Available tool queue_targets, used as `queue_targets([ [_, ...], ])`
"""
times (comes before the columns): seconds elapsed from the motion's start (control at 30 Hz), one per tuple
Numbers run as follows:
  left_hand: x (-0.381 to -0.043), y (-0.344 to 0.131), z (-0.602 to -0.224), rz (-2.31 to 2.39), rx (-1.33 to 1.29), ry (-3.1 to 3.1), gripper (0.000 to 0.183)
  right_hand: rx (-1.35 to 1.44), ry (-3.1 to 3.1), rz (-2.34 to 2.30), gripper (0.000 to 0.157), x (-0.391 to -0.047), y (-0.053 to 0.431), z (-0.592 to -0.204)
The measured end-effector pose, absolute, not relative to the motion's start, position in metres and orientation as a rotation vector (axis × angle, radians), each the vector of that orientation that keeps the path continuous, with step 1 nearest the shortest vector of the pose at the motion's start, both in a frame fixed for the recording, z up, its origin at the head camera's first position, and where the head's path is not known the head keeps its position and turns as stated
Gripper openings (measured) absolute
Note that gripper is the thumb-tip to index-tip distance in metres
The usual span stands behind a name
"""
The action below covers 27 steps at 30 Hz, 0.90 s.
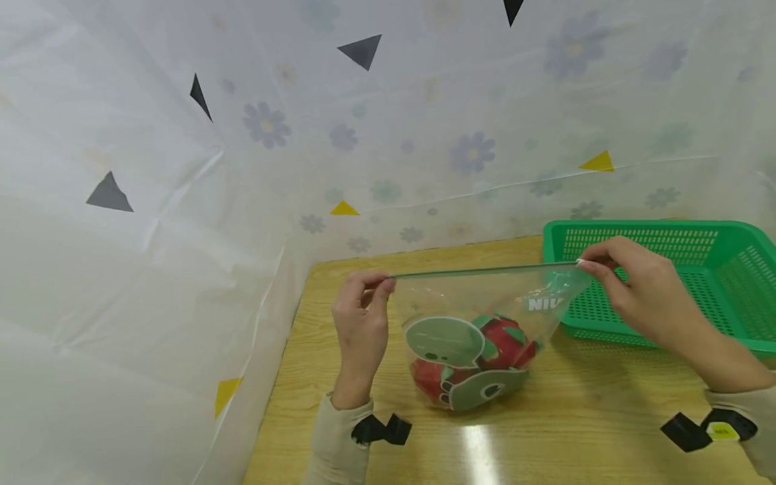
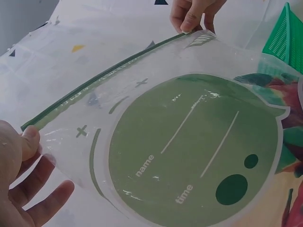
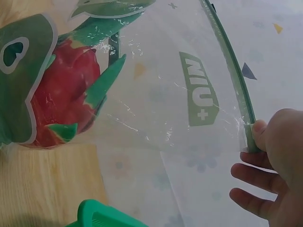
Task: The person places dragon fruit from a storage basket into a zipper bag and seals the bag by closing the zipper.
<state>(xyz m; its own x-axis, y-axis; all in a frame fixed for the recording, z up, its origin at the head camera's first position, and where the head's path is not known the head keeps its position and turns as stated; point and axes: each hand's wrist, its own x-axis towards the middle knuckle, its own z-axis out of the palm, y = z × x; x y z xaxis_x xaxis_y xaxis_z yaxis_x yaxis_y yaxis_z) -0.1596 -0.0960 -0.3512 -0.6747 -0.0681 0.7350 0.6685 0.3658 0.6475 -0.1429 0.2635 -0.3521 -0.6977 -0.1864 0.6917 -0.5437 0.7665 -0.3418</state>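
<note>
A clear zip bag [image 1: 473,296] with a green seal strip and a green cartoon print hangs between my two hands. Its top edge is pulled taut and nearly level. Inside, at the bottom, lie red dragon fruits [image 3: 66,90] with green scales, partly hidden behind the print. My left hand [image 1: 362,316] pinches the left top corner between thumb and fingers. At the other end of the strip, my right hand [image 1: 642,289] pinches the right corner, with its lower fingers spread in the right wrist view. The bag's lower part overlaps the table in the head view.
A green plastic basket [image 1: 655,330] with slotted walls stands at the right on the wooden table [image 1: 303,377], partly behind my right hand. A white sheet [image 1: 388,135] with flowers and triangle marks rises behind the table and along its left side.
</note>
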Motion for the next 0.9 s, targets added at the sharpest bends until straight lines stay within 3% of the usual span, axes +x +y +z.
queue_targets([
  [0.1, -0.158, -0.096, -0.352, -1.393, -0.503, -1.933, 0.012, 0.465, -2.441, 0.871, 0.019, -0.138, 0.266, -0.358],
  [0.33, -0.158, -0.096, -0.355, -1.428, -0.485, -1.914, 0.010, 0.336, -2.778, 1.564, 0.049, -0.117, 0.276, -0.394],
  [0.43, -0.159, -0.095, -0.355, -1.454, -0.483, -1.896, 0.010, 0.425, -2.805, 1.829, 0.055, -0.107, 0.262, -0.414],
  [0.63, -0.156, -0.090, -0.359, -1.590, -0.499, -1.902, 0.011, 0.391, -2.825, 2.088, 0.083, -0.096, 0.223, -0.450],
  [0.77, -0.150, -0.089, -0.368, -1.688, -0.515, -2.002, 0.022, 0.308, -2.790, 2.032, 0.093, -0.097, 0.209, -0.464],
  [0.9, -0.140, -0.091, -0.391, -1.804, -0.508, -2.184, 0.042, 0.263, -2.757, 2.011, 0.091, -0.099, 0.202, -0.468],
])
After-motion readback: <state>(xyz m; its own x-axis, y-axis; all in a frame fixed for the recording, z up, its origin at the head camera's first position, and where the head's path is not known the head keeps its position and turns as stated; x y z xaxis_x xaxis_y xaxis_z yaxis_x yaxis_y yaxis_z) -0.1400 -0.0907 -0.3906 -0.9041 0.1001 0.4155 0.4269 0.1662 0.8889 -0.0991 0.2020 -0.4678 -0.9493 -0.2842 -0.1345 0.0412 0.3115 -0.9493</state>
